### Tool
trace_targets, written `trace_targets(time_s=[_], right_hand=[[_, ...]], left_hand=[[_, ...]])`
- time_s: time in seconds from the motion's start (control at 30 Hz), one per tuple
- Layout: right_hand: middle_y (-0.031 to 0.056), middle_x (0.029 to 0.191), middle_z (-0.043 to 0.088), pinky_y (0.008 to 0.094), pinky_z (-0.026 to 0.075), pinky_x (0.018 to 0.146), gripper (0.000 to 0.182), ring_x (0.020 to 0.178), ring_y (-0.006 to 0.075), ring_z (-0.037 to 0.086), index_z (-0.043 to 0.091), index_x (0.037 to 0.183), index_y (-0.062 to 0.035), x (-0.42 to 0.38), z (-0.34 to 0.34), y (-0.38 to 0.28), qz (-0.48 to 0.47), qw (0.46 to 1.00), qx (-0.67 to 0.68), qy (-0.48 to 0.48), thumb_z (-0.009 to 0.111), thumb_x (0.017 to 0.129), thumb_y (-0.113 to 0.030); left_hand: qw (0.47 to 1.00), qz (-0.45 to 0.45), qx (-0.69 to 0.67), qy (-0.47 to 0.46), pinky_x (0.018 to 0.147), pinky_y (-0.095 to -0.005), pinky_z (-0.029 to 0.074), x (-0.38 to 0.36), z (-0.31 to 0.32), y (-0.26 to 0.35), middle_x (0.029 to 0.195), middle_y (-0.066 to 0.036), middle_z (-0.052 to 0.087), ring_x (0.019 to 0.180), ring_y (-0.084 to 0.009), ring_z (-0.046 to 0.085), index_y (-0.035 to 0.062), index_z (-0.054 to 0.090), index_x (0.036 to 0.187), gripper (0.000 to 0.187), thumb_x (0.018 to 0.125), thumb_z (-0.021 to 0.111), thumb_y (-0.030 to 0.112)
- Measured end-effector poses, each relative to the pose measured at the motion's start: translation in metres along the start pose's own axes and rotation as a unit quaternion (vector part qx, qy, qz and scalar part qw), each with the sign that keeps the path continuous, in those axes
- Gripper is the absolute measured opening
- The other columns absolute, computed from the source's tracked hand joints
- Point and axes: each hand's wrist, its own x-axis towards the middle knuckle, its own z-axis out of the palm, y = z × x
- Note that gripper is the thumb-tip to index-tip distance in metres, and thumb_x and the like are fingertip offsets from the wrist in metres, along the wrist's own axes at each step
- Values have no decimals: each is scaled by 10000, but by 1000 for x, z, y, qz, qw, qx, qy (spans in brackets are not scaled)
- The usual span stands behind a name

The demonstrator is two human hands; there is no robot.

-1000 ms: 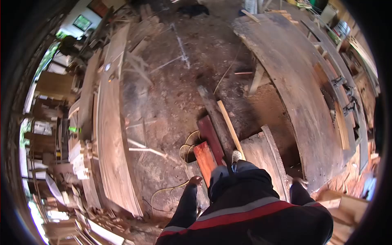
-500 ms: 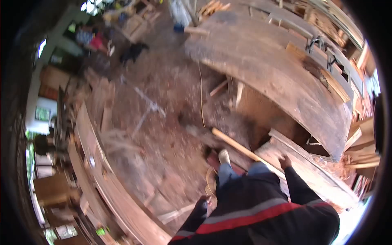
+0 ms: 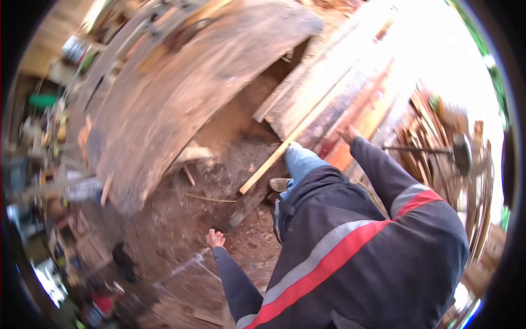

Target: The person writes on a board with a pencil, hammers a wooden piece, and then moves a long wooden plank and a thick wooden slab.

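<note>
My left hand [image 3: 215, 238] hangs over the dirt floor with its fingers apart and nothing in it. My right hand [image 3: 348, 133] is stretched out above long planks [image 3: 361, 104], near an orange-brown board [image 3: 378, 123]; its fingers look spread and hold nothing I can see. A thin, light wooden strip [image 3: 268, 164] runs diagonally from beside my knee toward the planks. One shoe [image 3: 279, 184] shows on the floor by a dark timber [image 3: 249, 202].
A large wooden table [image 3: 192, 82] fills the upper left, with clamps and boards on its far side. Scrap wood [image 3: 427, 129] is piled at the right. A thin cord [image 3: 211, 198] crosses the floor. A person [image 3: 101, 304] is at the lower left.
The view has swung round to the right, so the table now lies at the upper left. More planks and the scrap pile have come into sight. My left hand is farther from my body.
</note>
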Motion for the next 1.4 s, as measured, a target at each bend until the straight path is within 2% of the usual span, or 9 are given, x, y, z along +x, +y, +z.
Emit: trace_targets(time_s=[0.1,0.23,0.33,0.47,0.53,0.63,0.77,1.17,1.4], right_hand=[[303,1325,452,424,388,1020,895,1213,414,482,346,1375,7,-75,-107,-119,282,923,242,95,617,776,-600],[309,1308,463,435,453,945,931,1170,408,518,332,1392,-5,-54,-95,-130,208,958,196,23,610,765,-636],[308,1271,493,425,469,917,998,1143,381,542,316,1400,-17,-42,-84,-168,278,911,302,38,644,719,-669],[318,1322,445,414,386,1034,1078,1241,388,459,268,1392,62,2,-11,-184,221,918,325,59,672,698,-657],[345,1295,451,423,391,1018,1077,1233,406,461,278,1380,82,-3,-36,-229,198,926,321,-29,661,707,-667],[351,1254,482,435,396,1006,1032,1195,421,490,296,1372,69,29,20,-255,167,925,341,-12,689,715,-624],[372,1312,404,442,347,1053,1112,1271,418,403,234,1376,113,80,67,-281,137,905,403,17,728,687,-607],[356,1433,205,442,256,1112,1124,1351,439,238,68,1423,98,153,161,-275,116,910,384,102,642,765,-610],[374,1322,394,446,362,1029,1013,1224,451,444,125,1410,88,153,171,-262,97,921,373,45,579,820,-600]], left_hand=[[982,58,137,-119,581,-307,470,1,89,47,873,-23,615,723,-156,590,156,582,1073,368,811,660,402],[910,205,248,-262,629,-274,464,-2,216,87,837,-2,598,756,-101,556,48,620,1048,353,841,670,330],[821,337,324,-326,703,-287,477,29,301,89,851,-29,624,783,-129,572,27,631,1029,366,810,698,313],[774,324,381,-388,771,-312,499,32,414,88,911,-94,668,831,-168,619,13,650,1000,360,782,713,293],[785,212,406,-417,610,-311,511,32,455,83,866,-77,650,715,-160,622,15,614,1065,385,841,672,323],[889,-11,309,-339,652,-355,522,57,495,57,936,-128,649,805,-223,645,6,576,1064,528,852,616,488],[910,-29,262,-319,981,-471,390,82,541,19,1362,-259,390,1234,-357,441,-32,408,1331,808,832,604,573],[939,68,212,-263,976,-485,378,75,604,-1,1367,-207,440,1246,-319,440,-46,418,1315,733,852,618,487],[940,193,151,-237,868,-387,452,65,597,-14,1144,-246,592,1005,-301,577,-119,554,1116,534,878,629,354]])
